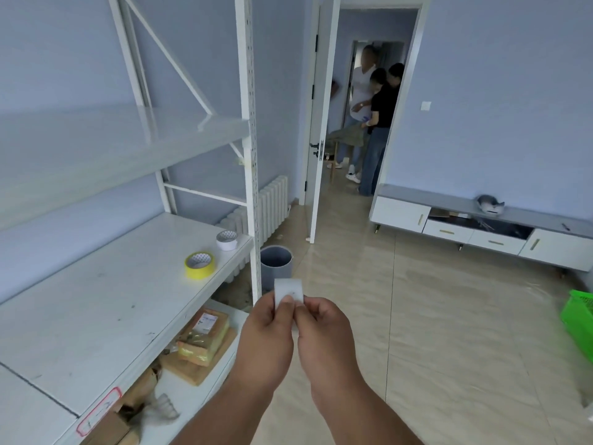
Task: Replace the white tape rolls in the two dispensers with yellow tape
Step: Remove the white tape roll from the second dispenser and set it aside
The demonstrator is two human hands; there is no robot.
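Both hands are up in front of the camera, pinching the same small white piece of tape [288, 292]. The left hand [268, 338] has its thumb and forefinger closed tight on the strip's lower left corner, and the right hand [324, 338] does the same on the lower right, other fingers curled in. The strip sticks up above the fingertips, roughly square and flat toward me.

The yellow tape roll [199, 265] lies flat on the white shelf [96, 309] at about 10 o'clock from the hands, well apart from them. The white tape roll [227, 240] sits just past it, nearer the shelf's far corner. I can't spot either dispenser from here.

Below that shelf there are taped cardboard parcels [202, 342]. A grey bin [276, 263] stands on the tiled floor right behind the strip, at 12 o'clock. Blue walls, a white radiator [272, 200], an open door [316, 123] with people beyond it, and a low white cabinet [481, 232] at 2 o'clock.
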